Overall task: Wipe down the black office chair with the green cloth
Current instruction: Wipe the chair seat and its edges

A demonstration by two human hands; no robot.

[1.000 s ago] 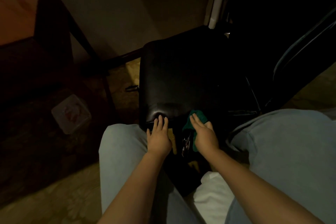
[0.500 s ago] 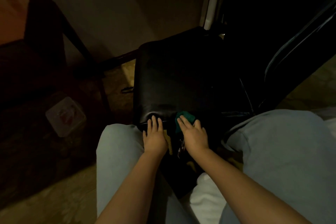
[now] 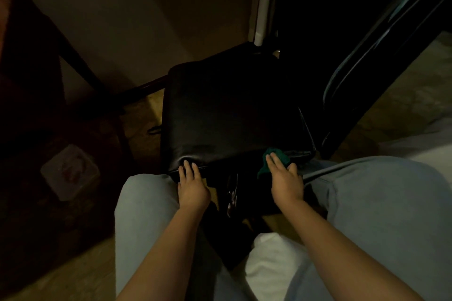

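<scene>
The black office chair (image 3: 227,115) has a padded leather seat in the middle of the view, with its front edge toward me. My left hand (image 3: 192,184) lies flat on the seat's front left edge, fingers together and holding nothing. My right hand (image 3: 285,177) presses the green cloth (image 3: 277,157) against the front right edge of the seat. Most of the cloth is hidden under my palm and fingers. The chair's dark armrest (image 3: 381,39) slants up at the right.
My knees in light trousers flank the chair's front. A pale square lidded container (image 3: 69,171) lies on the dark rug at the left. A dark wooden furniture leg (image 3: 80,66) and a wall stand behind the chair. Tan floor shows at the right.
My right hand has slid the green cloth to the right along the seat's front edge, away from my left hand. My left hand stays on the front left edge.
</scene>
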